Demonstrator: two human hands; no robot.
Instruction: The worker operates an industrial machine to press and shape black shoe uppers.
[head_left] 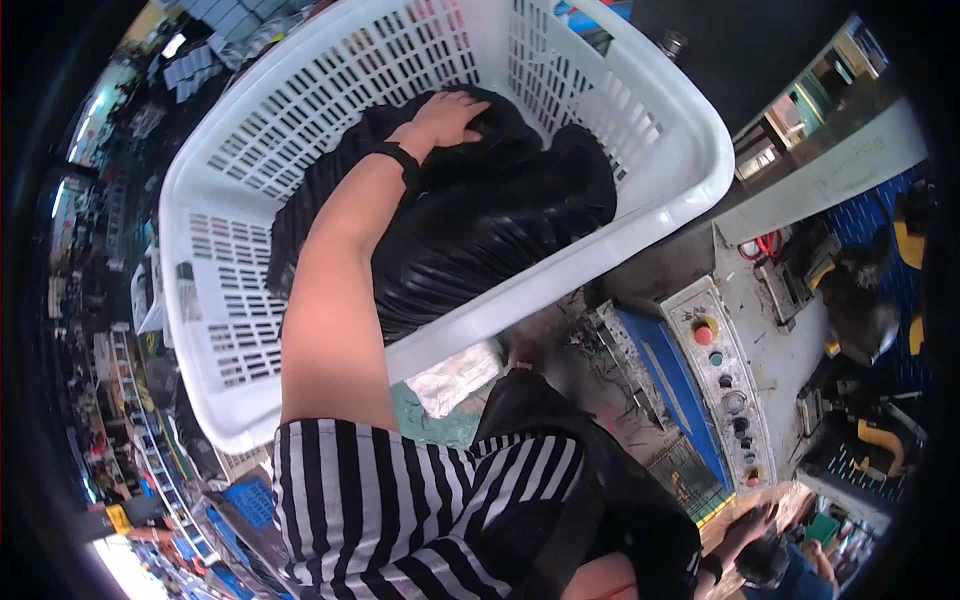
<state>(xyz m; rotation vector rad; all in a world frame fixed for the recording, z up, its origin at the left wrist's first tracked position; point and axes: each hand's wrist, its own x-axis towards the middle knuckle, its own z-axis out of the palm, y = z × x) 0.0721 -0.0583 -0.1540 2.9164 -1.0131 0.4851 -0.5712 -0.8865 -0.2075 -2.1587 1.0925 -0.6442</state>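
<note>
My left hand rests palm down, fingers spread, on a bulging black plastic bag. Its arm reaches over the near rim of a white slatted plastic basket, and a dark band circles the wrist. Wrinkled and shiny, the bag fills much of the basket's floor. Parts of the bag lie behind my forearm, and its contents are hidden. I do not make out my right hand. At the lower right edge another hand with a dark wristband shows beside a dark-haired person; whose it is remains unclear.
Right of the basket stands a machine with a control panel of buttons and a blue strip. A white cloth-like piece lies below the basket's near rim. A ladder and cluttered shelving line the left. Yellow-handled tools sit far right.
</note>
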